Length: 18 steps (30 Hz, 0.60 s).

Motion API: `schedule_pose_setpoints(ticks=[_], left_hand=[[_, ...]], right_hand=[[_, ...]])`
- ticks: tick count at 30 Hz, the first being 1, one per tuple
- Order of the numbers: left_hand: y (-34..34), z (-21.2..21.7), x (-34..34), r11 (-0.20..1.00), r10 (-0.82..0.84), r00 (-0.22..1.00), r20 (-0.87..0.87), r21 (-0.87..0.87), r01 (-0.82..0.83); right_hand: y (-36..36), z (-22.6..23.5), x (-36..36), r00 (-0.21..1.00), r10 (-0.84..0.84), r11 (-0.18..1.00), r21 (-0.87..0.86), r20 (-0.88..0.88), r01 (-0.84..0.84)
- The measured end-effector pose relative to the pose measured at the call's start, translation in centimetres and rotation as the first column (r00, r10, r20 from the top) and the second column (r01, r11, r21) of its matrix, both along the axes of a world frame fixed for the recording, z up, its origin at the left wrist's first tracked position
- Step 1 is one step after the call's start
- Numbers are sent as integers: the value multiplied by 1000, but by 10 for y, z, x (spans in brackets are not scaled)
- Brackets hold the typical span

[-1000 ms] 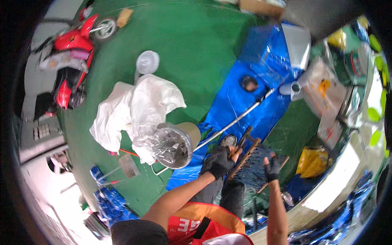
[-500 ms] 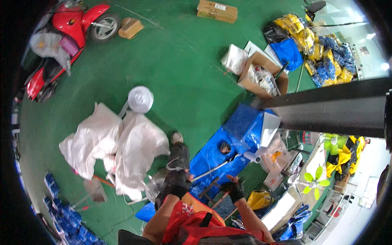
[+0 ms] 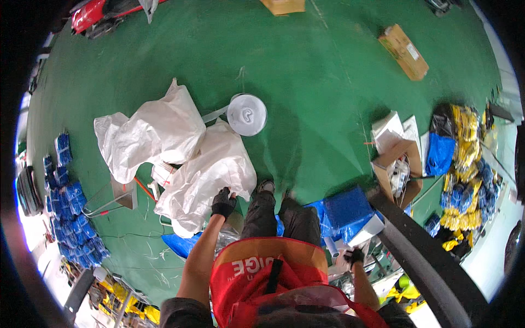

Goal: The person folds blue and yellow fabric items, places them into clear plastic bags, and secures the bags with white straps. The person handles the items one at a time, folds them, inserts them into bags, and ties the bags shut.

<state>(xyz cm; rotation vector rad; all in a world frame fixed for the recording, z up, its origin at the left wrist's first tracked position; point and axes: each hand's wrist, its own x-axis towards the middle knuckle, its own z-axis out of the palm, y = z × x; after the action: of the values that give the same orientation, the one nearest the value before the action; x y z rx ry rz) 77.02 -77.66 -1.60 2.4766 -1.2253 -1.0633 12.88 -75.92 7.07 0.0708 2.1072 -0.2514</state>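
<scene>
My left hand (image 3: 223,203), in a black fingerless glove, is over the near edge of a large white woven sack (image 3: 219,169). Its fingers look apart, and nothing shows in them. A second white sack (image 3: 158,128) lies against the first at the left. My right hand (image 3: 355,256), also gloved, is low at the right beside pale plastic wrapping (image 3: 343,261); its fingers are too small and dark to read. Blue plastic sheeting (image 3: 347,210) with a white panel (image 3: 366,230) lies just beyond it.
A round white tub (image 3: 246,114) stands behind the sacks. An open carton (image 3: 398,169) and a dark post (image 3: 426,262) are at the right. Blue bundles (image 3: 74,213) line the left; yellow and blue packs (image 3: 465,186) lie far right. A closed carton (image 3: 404,52) is at the back.
The view has turned right and moved. My left hand has gone from near my leg to the white sack. My right hand has moved outward from the blue sheeting, away from my left.
</scene>
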Motion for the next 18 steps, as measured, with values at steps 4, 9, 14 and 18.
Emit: schedule_pose_setpoints(ticks=[4, 9, 14, 18], left_hand=[[-57, -67, 20, 954, 270, 957, -103, 160, -252], [-105, -170, -28, 691, 723, 576, -383, 374, -618], [-154, -319, -87, 162, 909, -88, -406, 541, -825], [-222, -360, -88, -435, 578, -685, -443, 543, -718]], right_hand=[[-223, -117, 74, 622, 779, 627, 101, -77, -772], [-434, -284, 336, -568, 821, -568, 15, -61, -823], [-502, -378, 614, -887, 398, -917, -112, -235, -382], [-492, -419, 742, -913, 156, -983, -149, -378, -107]])
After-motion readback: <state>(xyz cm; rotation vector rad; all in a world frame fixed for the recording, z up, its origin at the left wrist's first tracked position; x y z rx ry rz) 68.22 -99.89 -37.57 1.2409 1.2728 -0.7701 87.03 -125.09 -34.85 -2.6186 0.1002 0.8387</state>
